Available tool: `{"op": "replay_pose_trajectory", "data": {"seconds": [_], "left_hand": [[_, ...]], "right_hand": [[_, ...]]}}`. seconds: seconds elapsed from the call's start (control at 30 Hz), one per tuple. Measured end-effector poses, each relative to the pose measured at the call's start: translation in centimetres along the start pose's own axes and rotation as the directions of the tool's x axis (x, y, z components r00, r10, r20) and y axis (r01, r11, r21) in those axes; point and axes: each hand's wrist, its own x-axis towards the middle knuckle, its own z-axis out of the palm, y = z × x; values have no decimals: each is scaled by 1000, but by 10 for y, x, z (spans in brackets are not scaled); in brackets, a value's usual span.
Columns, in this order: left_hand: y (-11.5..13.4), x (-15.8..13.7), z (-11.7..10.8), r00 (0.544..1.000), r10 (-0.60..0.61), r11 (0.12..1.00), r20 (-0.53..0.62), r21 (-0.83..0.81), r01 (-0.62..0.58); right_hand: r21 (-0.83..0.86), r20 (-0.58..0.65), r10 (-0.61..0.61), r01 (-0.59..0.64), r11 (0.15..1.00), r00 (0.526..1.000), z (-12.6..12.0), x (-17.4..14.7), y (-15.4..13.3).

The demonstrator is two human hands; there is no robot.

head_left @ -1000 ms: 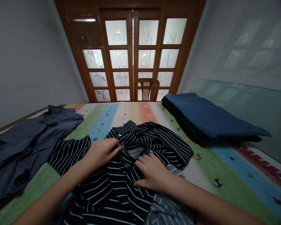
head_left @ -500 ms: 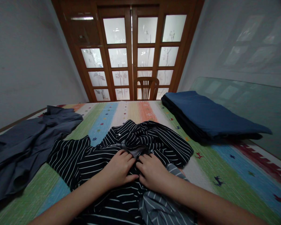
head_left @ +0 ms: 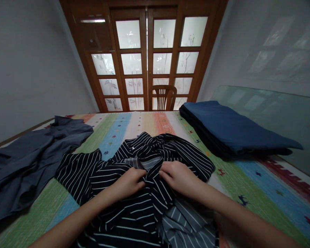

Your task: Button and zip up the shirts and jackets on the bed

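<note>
A black shirt with white stripes (head_left: 126, 213) lies rumpled in front of me, its collar end away from me and one short sleeve out to the left. Part of its grey inner side shows at the lower right. My left hand (head_left: 130, 182) is closed on the fabric by the front opening below the collar. Across a small gap, my right hand (head_left: 177, 175) pinches the other front edge, fingers curled over the cloth. The fingertips of both hands are partly hidden in the folds.
A dark grey garment (head_left: 36, 151) is spread at the left. Folded blue and black cloth (head_left: 229, 124) is stacked at the right. Both lie on a striped tablecloth (head_left: 116, 131). A wooden chair (head_left: 163, 96) stands beyond the far edge, before wooden glazed doors (head_left: 147, 58).
My hands have moved apart, the right one shifting right and slightly away with the shirt's front edge. The front opening is wider, and more grey inner side shows.
</note>
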Motion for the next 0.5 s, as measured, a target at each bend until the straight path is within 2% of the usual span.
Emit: {"op": "replay_pose_trajectory", "data": {"seconds": [0.17, 0.27, 0.4, 0.5], "left_hand": [[11, -3, -4, 997, -82, 975, 12, -204, 83], [17, -5, -3, 995, -90, 956, -39, -283, 75], [26, -9, -3, 993, -75, 955, -93, -293, 45], [31, -11, -7, 993, -49, 962, -107, -273, 18]], "right_hand": [[140, -92, 23, -10, 990, 995, -7, -6, -6], [112, -94, 12, -2, 994, 995, 1, -11, -16], [-13, -94, -70, 69, 998, 993, 8, -13, -23], [28, -68, -118, 120, 992, 991, 8, -12, -18]]}}
